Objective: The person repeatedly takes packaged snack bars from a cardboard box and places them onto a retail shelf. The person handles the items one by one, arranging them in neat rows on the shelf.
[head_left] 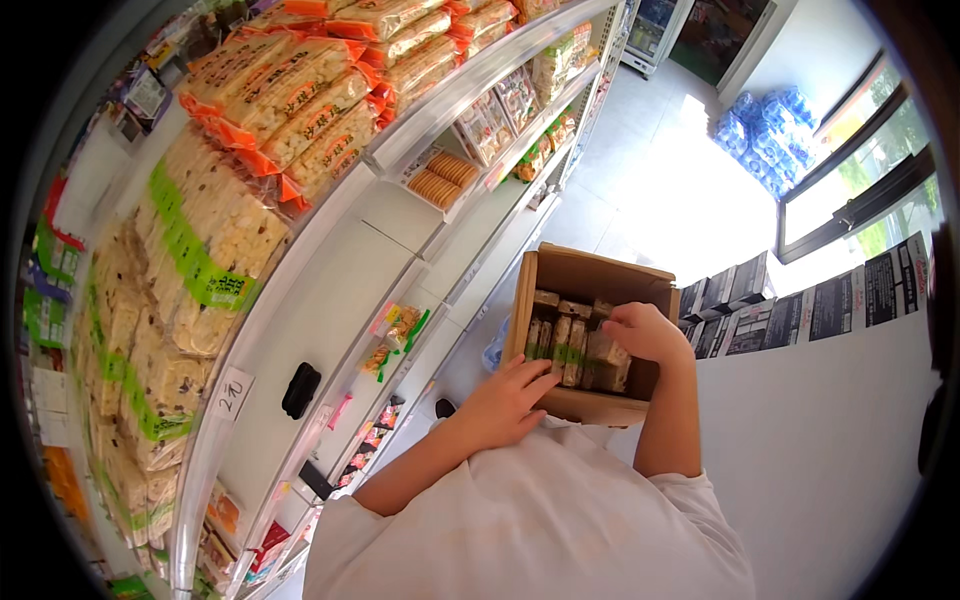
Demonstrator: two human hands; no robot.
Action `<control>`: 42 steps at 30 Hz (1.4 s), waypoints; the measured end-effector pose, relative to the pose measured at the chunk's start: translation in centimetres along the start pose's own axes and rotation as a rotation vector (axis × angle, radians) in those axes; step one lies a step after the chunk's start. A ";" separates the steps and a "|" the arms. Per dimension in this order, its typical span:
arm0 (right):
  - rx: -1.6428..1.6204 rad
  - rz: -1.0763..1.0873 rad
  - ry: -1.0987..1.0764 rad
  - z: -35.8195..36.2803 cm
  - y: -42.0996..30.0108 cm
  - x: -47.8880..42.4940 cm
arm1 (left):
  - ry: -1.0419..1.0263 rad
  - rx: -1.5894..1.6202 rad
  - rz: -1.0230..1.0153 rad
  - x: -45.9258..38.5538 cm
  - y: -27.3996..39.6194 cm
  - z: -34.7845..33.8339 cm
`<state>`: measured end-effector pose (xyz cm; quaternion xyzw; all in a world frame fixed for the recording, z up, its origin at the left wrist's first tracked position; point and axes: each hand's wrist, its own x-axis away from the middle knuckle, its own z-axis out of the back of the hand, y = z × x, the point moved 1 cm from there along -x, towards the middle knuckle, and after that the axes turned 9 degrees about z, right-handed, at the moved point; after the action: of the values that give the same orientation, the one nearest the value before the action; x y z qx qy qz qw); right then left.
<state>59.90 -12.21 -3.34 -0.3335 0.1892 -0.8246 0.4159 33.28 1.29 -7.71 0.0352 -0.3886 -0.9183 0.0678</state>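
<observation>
An open cardboard box (517, 307) stands in front of my body, with several clear-wrapped snack packs (574, 349) with green bands packed upright inside. My right hand (649, 334) reaches over the box's right side, its fingers curled on the top of a clear-wrapped pack (609, 356) at the right of the row. Part of that pack is hidden by the fingers. Across the near left edge of the box lies my left hand (506, 405), palm down with fingers apart. Its fingertips extend to the packs at the left and grip nothing visible.
Store shelves (345, 255) curve along the left, stacked with orange-ended snack packs (292, 105) and green-banded packs (202, 255). A biscuit tray (442, 180) sits on a middle shelf. Dark printed cartons (787, 322) line the right; blue-wrapped bottles (769, 139) stand by the window.
</observation>
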 end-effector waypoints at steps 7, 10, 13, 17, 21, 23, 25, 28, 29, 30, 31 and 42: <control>-0.547 0.534 0.041 2.7 -6.3 5.5 | 0.365 0.013 -0.043 1.1 0.2 2.5; -0.941 0.652 -0.129 -0.2 -6.8 4.1 | 0.518 0.040 -0.139 2.7 -0.4 4.4; -1.253 0.592 -0.272 -3.6 -8.1 2.5 | 0.702 0.072 -0.227 5.1 -1.6 5.6; -1.429 0.552 -0.478 -6.8 -9.8 0.0 | 0.792 0.319 -0.184 9.2 -2.1 7.4; -1.138 0.430 -0.506 -7.9 -13.2 -0.9 | 0.927 0.639 0.011 14.0 -2.1 7.0; -0.891 0.461 -0.378 -8.5 -15.2 -1.3 | 1.022 0.716 0.136 15.9 -1.9 7.1; -0.655 0.550 -0.217 -8.8 -19.2 -0.6 | 1.111 0.781 0.293 17.4 -1.6 7.3; -0.204 1.026 0.143 -9.4 -24.2 0.5 | 1.185 0.818 0.330 19.3 -1.8 7.7; -0.101 1.164 0.100 -9.7 -25.7 0.8 | 1.201 0.801 0.338 20.0 -1.7 7.9; 0.011 1.294 0.059 -9.7 -27.2 1.3 | 1.212 0.792 0.344 20.7 -1.6 8.1; 0.121 1.423 0.015 -10.0 -28.4 1.9 | 1.223 0.781 0.353 21.3 -1.4 8.2; 0.244 1.876 0.005 -10.2 -39.8 4.4 | 1.436 0.757 -0.084 30.0 5.0 12.3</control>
<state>28.49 7.76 14.64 0.0022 0.2936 -0.1684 0.9410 2.64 2.02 4.05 0.6507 -0.5328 -0.4801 0.2494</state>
